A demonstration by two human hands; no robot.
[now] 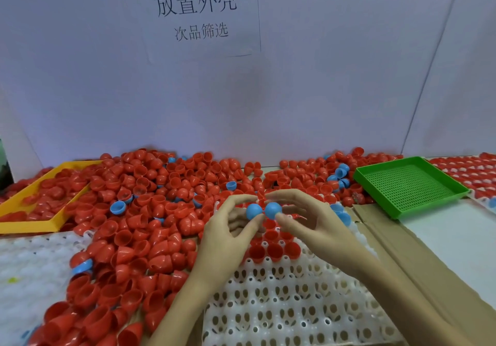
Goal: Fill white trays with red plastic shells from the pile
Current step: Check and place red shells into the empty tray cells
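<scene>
Each of your hands, left hand (228,227) and right hand (308,219), pinches a blue shell (253,210) over the white tray (295,305) (red shells (128,222) seem light, stiff, slippery; pinch their rims).

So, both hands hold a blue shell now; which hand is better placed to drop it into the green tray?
Probably the right hand: the green tray lies on its side, and its blue shell is nearer than the left hand.

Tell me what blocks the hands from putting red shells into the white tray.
Each hand is busy: the left hand pinches a blue shell, and the right hand pinches another blue shell. The white tray below has open cups; nothing covers them.
</scene>
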